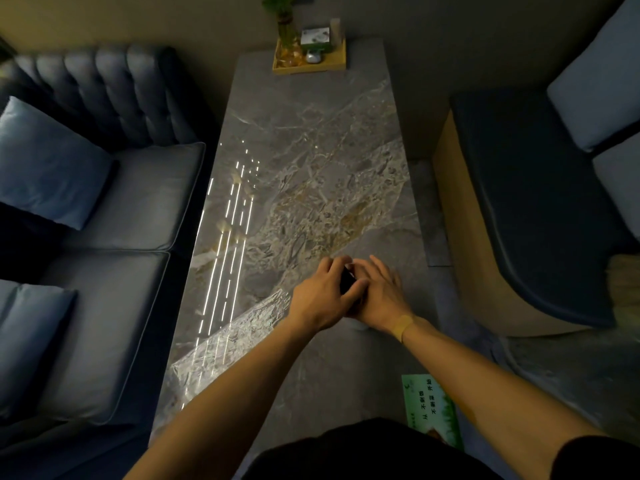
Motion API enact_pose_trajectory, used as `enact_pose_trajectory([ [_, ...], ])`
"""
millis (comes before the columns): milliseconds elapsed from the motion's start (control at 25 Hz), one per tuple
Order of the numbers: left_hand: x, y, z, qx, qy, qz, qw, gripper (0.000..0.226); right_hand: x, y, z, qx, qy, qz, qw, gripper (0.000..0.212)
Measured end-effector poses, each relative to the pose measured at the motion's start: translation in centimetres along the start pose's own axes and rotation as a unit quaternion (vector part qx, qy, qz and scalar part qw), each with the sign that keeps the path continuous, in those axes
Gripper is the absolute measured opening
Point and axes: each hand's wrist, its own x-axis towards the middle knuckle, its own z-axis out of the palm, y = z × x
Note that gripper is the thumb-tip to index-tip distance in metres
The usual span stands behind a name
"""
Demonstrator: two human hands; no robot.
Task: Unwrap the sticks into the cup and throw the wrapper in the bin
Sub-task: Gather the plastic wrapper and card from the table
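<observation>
Both my hands meet over the near right part of the grey marble table (311, 161). My left hand (322, 296) and my right hand (377, 296) are closed together around a small dark object (346, 282). Only a sliver of it shows between the fingers, so I cannot tell whether it is the cup or the wrapped sticks. A pale edge (360, 325) peeks out under my right wrist. No sticks, wrapper or bin are plainly visible.
A yellow tray (308, 65) with a plant vase, a small box and other items stands at the table's far end. A green printed card (433, 410) lies at the near right edge. A blue sofa (104, 209) runs along the left and a dark bench (540, 202) stands on the right.
</observation>
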Motion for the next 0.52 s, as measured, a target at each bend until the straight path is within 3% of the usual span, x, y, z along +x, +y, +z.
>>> enact_pose_trajectory([
  [160,-0.11,0.59,0.43,0.012,0.038,-0.007,0.999,0.037,-0.37,-0.20,0.29,-0.005,0.026,-0.001,1.000,0.086],
  [280,0.00,0.75,0.74,-0.024,0.049,0.000,0.999,0.030,-0.53,-0.11,0.48,-0.019,0.064,-0.020,0.998,0.077],
  [520,-0.30,0.54,0.98,-0.084,0.075,-0.004,0.994,0.023,-0.64,-0.10,0.52,-0.025,0.052,-0.022,0.998,0.075],
])
